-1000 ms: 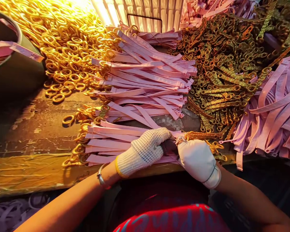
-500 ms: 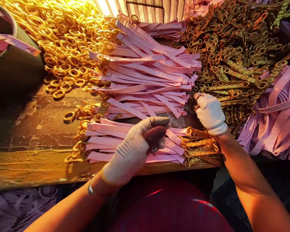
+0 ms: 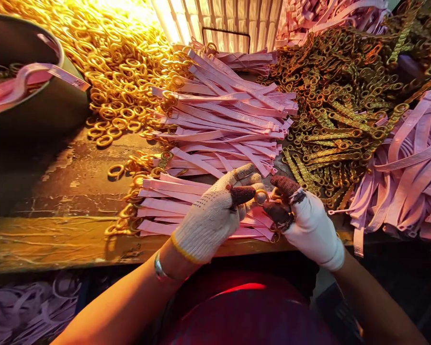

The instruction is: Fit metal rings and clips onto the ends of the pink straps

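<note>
My left hand (image 3: 219, 211), in a white knit glove with a dark-covered thumb, pinches the round end of a small gold ring-ended link (image 3: 261, 195). My right hand (image 3: 307, 220), in a white glove with dark-wrapped fingertips, is closed at the link's other side; its fingers hide most of the piece. Both hands are just above a row of pink straps (image 3: 168, 211) laid side by side near the table's front edge. Gold rings (image 3: 129, 211) sit at the left ends of these straps. The right ends are partly covered by my hands.
Loose gold rings (image 3: 115, 91) are heaped at the back left, beside a dark bucket (image 3: 68, 91). More pink straps (image 3: 226, 110) lie behind my hands. Braided gold links (image 3: 337, 110) and a pink strap bundle (image 3: 413, 167) are on the right. A ribbed white panel (image 3: 233, 24) stands behind.
My right hand has come left and nearer from the gold link pile to meet my left hand, and a ring end now shows between them. The view has shifted slightly.
</note>
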### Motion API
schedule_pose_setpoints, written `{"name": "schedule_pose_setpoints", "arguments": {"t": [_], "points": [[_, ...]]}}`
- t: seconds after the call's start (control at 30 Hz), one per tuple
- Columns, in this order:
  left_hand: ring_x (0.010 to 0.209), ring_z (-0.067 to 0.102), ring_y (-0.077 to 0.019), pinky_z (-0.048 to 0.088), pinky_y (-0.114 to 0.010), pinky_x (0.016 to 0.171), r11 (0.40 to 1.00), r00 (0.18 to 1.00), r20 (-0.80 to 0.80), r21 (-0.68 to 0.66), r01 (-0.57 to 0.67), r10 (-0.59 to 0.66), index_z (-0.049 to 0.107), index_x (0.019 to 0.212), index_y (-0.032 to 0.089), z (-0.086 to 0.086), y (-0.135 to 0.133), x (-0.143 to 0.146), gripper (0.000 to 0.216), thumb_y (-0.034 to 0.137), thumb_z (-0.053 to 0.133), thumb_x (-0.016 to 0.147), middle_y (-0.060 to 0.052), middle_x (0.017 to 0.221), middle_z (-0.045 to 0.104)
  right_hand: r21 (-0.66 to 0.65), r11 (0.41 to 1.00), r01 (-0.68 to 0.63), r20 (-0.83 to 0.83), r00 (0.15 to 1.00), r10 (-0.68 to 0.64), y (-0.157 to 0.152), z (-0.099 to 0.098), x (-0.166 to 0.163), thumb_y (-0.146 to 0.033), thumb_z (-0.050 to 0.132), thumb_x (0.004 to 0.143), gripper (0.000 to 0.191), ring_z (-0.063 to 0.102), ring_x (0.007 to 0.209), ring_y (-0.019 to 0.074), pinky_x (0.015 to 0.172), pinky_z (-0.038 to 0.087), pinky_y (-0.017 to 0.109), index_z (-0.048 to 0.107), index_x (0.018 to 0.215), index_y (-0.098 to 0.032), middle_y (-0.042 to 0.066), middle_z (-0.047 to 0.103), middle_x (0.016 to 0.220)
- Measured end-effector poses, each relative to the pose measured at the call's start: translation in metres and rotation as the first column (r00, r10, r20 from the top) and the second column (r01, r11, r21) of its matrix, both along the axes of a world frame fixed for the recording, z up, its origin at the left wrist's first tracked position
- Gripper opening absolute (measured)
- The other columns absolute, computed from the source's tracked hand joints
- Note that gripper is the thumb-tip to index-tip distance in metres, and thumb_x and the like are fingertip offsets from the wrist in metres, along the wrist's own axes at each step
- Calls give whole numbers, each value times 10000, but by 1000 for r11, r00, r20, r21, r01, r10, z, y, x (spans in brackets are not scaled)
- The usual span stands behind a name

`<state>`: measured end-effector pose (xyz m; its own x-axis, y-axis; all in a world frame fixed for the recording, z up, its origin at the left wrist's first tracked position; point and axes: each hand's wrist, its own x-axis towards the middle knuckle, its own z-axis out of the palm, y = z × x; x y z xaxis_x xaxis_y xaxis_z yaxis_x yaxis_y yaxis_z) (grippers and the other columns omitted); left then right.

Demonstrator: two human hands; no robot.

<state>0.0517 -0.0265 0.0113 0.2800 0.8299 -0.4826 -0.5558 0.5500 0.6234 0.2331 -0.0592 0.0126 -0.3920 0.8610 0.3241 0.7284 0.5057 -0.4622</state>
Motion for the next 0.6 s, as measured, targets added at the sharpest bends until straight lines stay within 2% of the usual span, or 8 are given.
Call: {"name": "schedule_pose_setpoints", "arguments": {"t": [0.1, 0.2, 0.3, 0.43, 0.5, 0.6], "points": [[925, 700, -142, 596, -239, 853, 999, 1000, -18, 41, 9, -8, 637, 1124, 178, 2, -5, 1, 395, 31, 668, 759, -57, 1075, 692, 36, 998, 46, -21, 999, -45, -9, 1, -6, -251, 575, 976, 430, 675, 1079, 259, 938, 559, 401, 501, 1396, -196, 151, 683, 1245], [967, 711, -184, 600, -276, 847, 994, 998, 7, 95, 58, -59, 619, 1181, 170, 5, -7, 2, 462, 44, 717, 748, -82, 1111, 706, 37, 999, 13, -41, 999, -11, -6, 9, -4, -160, 559, 948, 437, 639, 1160, 264, 985, 535, 408, 511, 1382, -177, 163, 652, 1291], [932, 718, -219, 601, -322, 820, 974, 988, -11, 164, 155, -156, 632, 1165, 143, 4, -7, 2, 489, 69, 789, 708, -111, 1117, 716, -110, 987, -113, -110, 989, 101, 0, 18, -2, -73, 544, 909, 449, 653, 1128, 221, 977, 535, 356, 554, 1343, -189, 122, 677, 1254], [881, 711, -215, 599, -337, 791, 951, 976, -93, 224, 211, -194, 638, 1172, 134, -4, -9, 2, 485, 116, 818, 722, -114, 1112, 723, -335, 909, -250, -218, 959, 183, 3, 21, -1, -32, 531, 871, 503, 645, 1167, 193, 1018, 518, 338, 564, 1343, -204, 94, 679, 1273], [919, 706, -222, 598, -341, 805, 936, 965, -189, 269, 228, -181, 623, 1205, 143, -8, -12, 1, 445, 149, 781, 789, -110, 1113, 724, -387, 894, -225, -192, 968, 160, 1, 18, -1, -39, 531, 857, 544, 632, 1202, 215, 1043, 509, 374, 534, 1379, -190, 117, 662, 1307], [1045, 679, -235, 567, -366, 928, 884, 919, -385, 399, 242, -78, 647, 1193, 161, -11, -16, 0, 345, 192, 733, 860, -108, 1166, 709, -367, 923, -119, -154, 986, 66, -3, 9, -2, -61, 514, 857, 559, 627, 1208, 239, 1047, 507, 409, 510, 1403, -180, 136, 655, 1304]]}}
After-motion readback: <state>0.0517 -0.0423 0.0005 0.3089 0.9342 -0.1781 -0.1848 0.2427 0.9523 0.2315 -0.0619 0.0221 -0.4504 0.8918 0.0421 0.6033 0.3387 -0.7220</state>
